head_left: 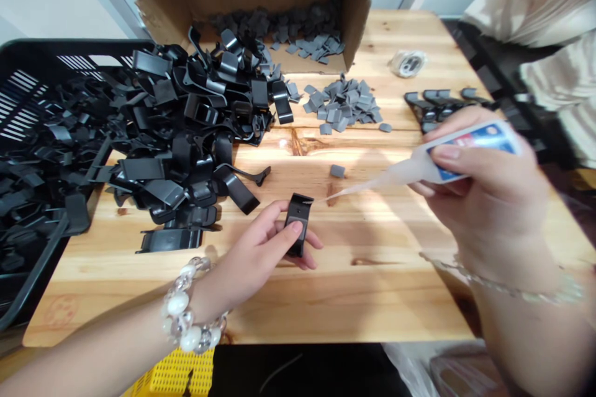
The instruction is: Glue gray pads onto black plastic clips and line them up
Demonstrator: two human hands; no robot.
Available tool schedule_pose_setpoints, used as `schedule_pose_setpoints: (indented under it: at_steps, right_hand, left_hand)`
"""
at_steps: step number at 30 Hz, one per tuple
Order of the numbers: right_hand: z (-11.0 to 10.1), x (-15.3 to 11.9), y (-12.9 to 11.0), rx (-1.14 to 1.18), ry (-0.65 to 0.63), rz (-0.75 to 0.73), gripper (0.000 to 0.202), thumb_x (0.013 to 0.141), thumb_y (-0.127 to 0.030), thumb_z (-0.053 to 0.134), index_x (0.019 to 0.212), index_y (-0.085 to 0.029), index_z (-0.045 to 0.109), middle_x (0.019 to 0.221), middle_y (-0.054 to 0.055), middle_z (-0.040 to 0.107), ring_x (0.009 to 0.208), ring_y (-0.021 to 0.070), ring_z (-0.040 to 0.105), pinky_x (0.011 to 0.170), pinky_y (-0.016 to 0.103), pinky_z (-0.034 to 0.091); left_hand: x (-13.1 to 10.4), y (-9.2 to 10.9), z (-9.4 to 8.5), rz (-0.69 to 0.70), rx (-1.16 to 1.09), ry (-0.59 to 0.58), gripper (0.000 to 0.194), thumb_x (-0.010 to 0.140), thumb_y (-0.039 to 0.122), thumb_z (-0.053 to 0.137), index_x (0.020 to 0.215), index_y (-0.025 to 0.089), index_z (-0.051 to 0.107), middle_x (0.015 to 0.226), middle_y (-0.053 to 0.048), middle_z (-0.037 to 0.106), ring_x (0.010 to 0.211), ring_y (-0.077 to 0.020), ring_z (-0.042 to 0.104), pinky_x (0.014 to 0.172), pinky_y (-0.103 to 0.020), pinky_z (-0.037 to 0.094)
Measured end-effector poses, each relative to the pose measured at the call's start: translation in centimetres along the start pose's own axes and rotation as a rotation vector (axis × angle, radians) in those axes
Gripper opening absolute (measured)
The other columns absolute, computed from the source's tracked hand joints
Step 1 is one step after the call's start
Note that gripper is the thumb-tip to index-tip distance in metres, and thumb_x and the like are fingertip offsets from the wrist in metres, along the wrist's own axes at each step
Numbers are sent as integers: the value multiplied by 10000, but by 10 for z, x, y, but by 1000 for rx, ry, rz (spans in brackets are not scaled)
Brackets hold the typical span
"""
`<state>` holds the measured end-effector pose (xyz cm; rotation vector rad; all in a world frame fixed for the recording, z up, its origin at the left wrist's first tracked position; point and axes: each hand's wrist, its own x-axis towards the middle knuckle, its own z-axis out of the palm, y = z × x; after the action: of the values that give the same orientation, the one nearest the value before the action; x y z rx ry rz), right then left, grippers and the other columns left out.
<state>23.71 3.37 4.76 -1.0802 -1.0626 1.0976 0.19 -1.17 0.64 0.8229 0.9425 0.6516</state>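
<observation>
My left hand [265, 239] grips a curved black plastic clip [298, 214] above the front middle of the wooden table, thumb pressed on its face. In my right hand [484, 198] is a white glue bottle [447, 152] with a blue label, tilted so its long thin nozzle points left. The nozzle tip is at or very near the upper end of the clip; I cannot tell whether they touch. A single grey pad [338, 170] lies on the table just beyond the nozzle.
Many loose black clips [186, 155] heap at the left, beside a black basket [69, 46]. Grey pads [347, 102] are piled mid-table, with more in a cardboard box [358, 18]. A tape roll [408, 64] and several clips [437, 105] sit at right. Another person's sleeve [521, 0] shows.
</observation>
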Motion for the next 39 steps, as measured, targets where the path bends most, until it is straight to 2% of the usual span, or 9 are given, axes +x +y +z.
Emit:
schedule_pose_setpoints:
  at_steps: [10,15,17,20,22,27,32,35,39]
  right_hand:
    - [14,-5,-3,-117,130,42,120,606,-118,678,672,-185,603,513,-42,446,422,81,399,361,221,246]
    - [11,-5,-2,-143,154,53,136,589,-127,698,670,-187,606,524,-37,459,433,86,415,361,217,254]
    - [7,-3,-2,-99,102,35,116,615,-124,683,678,-185,607,494,-44,440,400,77,372,357,225,217]
    - [1,2,-4,37,1,13,67,697,-157,650,690,-192,594,415,-72,323,360,59,231,377,239,148]
    - [-1,5,-5,136,-25,35,68,732,-197,657,727,-202,590,428,-78,307,377,57,206,399,238,138]
    - [4,5,2,244,-19,220,185,694,-195,702,823,-240,577,657,-28,541,513,85,443,438,213,210]
    - [13,-7,13,214,-233,443,190,647,-98,627,720,-202,485,751,30,661,577,124,568,465,204,269]
    - [21,-17,20,212,-360,532,138,746,-197,623,786,-205,492,786,46,671,614,149,597,471,219,329]
    - [31,-24,32,297,-395,535,150,861,-348,569,865,-208,517,744,-1,600,606,111,556,507,217,366]
  left_hand:
    - [1,-4,-1,-3,-50,-14,221,931,344,521,1081,184,493,933,-53,683,684,-145,679,638,-294,577]
    - [1,-3,-1,-5,-48,-6,234,927,342,526,1096,183,490,931,-54,685,689,-148,678,639,-296,575]
    - [1,-3,-1,12,-43,-2,232,926,338,529,1092,180,494,926,-55,688,688,-145,672,652,-300,576]
    - [0,-4,-2,30,-25,3,207,935,329,519,1074,178,490,919,-50,691,692,-135,666,685,-299,576]
    - [0,-4,-2,35,-15,2,196,942,332,509,1061,178,486,918,-44,686,696,-132,664,693,-298,575]
    - [0,-4,-2,43,-10,14,183,961,338,464,1053,181,483,929,-34,662,721,-132,652,703,-295,565]
    - [0,-5,-2,55,-9,28,174,969,283,424,1101,185,483,971,-34,637,761,-147,640,737,-318,552]
    - [1,-5,-2,60,4,21,190,969,263,409,1127,180,475,979,-41,633,768,-153,636,739,-324,548]
    - [2,-5,-1,73,11,23,227,963,259,426,1172,176,454,969,-40,637,761,-152,637,748,-329,550]
